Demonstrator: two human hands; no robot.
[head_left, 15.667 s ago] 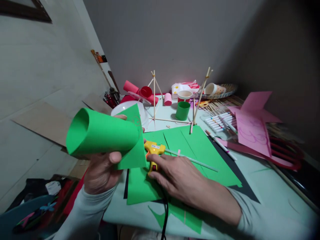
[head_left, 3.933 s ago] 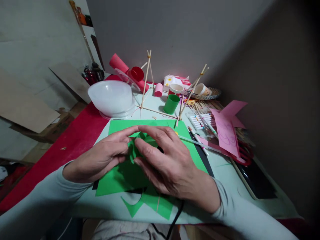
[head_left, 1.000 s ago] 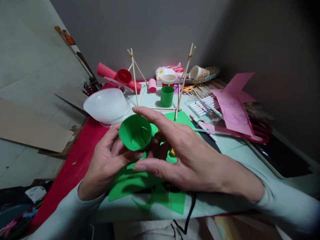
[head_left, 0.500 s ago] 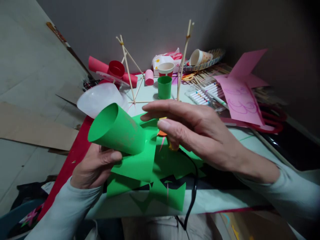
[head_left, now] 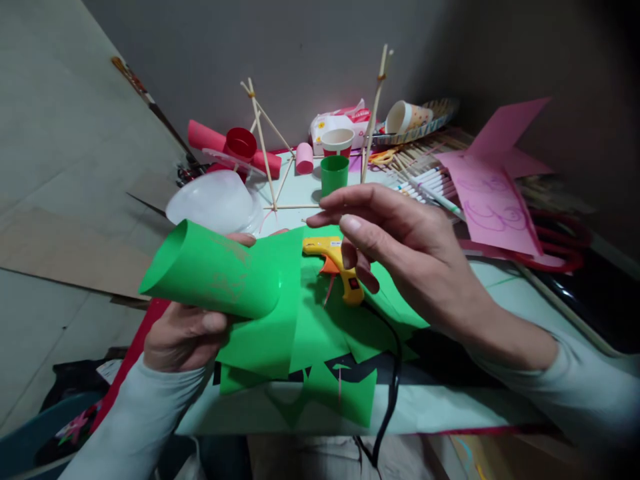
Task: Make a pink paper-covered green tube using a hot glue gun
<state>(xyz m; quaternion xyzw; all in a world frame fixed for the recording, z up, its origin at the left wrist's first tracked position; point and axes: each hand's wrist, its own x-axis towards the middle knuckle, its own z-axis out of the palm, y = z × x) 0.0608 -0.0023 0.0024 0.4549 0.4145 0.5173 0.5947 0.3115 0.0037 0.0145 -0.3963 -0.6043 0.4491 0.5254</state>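
Both your hands are busy: your left hand [head_left: 183,333] grips the rolled green paper cone [head_left: 215,273] to keep it curled, your right hand [head_left: 400,257] half-closed around the yellow glue gun [head_left: 336,263].

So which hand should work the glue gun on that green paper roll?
Right, probably. The right hand already holds the yellow glue gun, nozzle toward the roll. The left hand is busy gripping the rolled green paper to keep it curled.
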